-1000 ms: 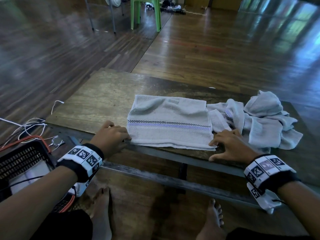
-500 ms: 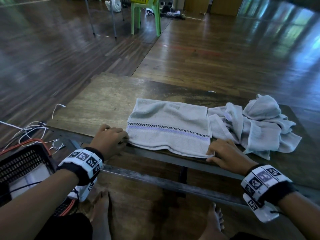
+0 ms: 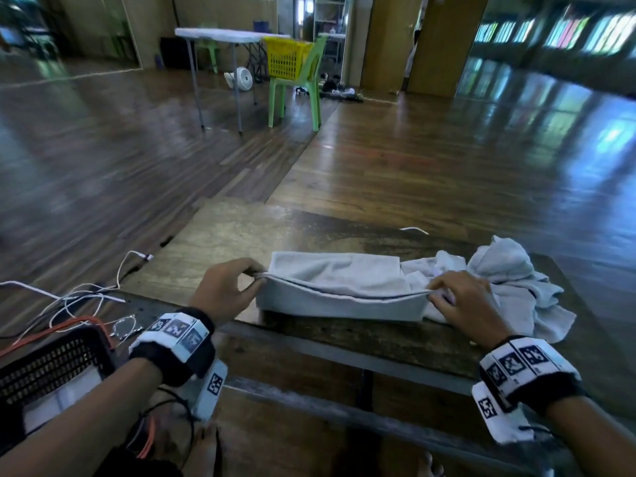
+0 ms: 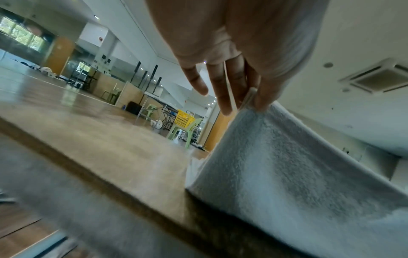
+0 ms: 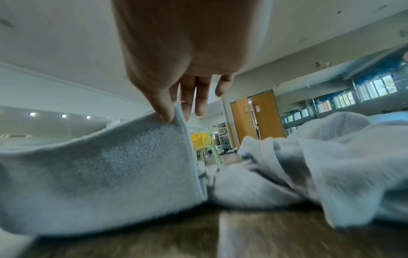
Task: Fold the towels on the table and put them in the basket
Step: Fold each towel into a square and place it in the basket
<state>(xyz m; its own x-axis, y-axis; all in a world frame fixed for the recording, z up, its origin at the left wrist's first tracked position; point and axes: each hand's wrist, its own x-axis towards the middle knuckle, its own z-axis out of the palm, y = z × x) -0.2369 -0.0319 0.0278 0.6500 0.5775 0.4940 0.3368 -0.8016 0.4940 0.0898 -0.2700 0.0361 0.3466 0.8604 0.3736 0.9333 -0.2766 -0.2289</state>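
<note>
A pale grey towel (image 3: 340, 294) lies on the wooden table (image 3: 220, 242), its near edge lifted off the tabletop. My left hand (image 3: 253, 275) pinches the near left corner between thumb and fingers, and the left wrist view shows the towel (image 4: 287, 174) hanging from that hand (image 4: 249, 97). My right hand (image 3: 437, 296) pinches the near right corner, seen as thumb and fingers (image 5: 172, 115) on the towel's (image 5: 110, 174) edge. A crumpled pile of grey towels (image 3: 516, 280) lies just right of it. The black mesh basket (image 3: 51, 363) sits low at my left.
White and orange cables (image 3: 69, 304) lie on the floor beside the basket. A metal rail (image 3: 344, 359) runs along the table's near edge, above my bare feet. Far off stand a green chair (image 3: 299, 84) carrying a yellow basket (image 3: 285, 56) and a white folding table (image 3: 220, 36).
Both hands went from resting at the towel's near corners to pinching them and lifting the near edge up and away from me. The head view has tilted up toward the room.
</note>
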